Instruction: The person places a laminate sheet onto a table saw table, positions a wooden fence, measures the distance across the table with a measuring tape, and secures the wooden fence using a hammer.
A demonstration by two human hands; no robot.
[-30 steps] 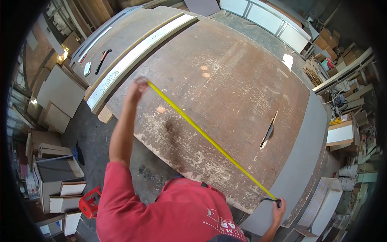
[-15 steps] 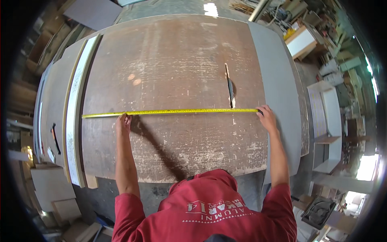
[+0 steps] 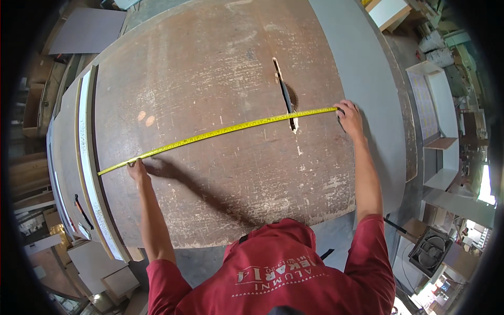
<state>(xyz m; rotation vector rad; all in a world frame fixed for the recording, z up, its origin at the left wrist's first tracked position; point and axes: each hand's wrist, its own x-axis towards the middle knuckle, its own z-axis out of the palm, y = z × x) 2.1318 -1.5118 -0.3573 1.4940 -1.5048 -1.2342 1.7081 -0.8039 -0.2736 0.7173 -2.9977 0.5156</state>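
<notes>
A yellow tape measure (image 3: 226,129) stretches across a worn brown saw table (image 3: 184,94). Its left end meets the long white-topped fence (image 3: 85,131). My left hand (image 3: 137,170) pinches the blade near that end. At the other end, my right hand (image 3: 350,119) is closed around the dark case, mostly hidden by the fingers, near the seam with a grey panel (image 3: 362,68). The tape passes over the lower part of a slot, from which a saw blade (image 3: 286,97) stands up.
Beyond the fence lies a dark tool with an orange end (image 3: 83,212). A white open cabinet (image 3: 436,115) stands off to the right, above a black fan-like unit (image 3: 430,249). A grey-lilac board (image 3: 89,30) lies at far left.
My view has turned, so the table appears rotated. The tape slants more, its right end farther from me and crossing the slot higher up. Both hands keep their hold.
</notes>
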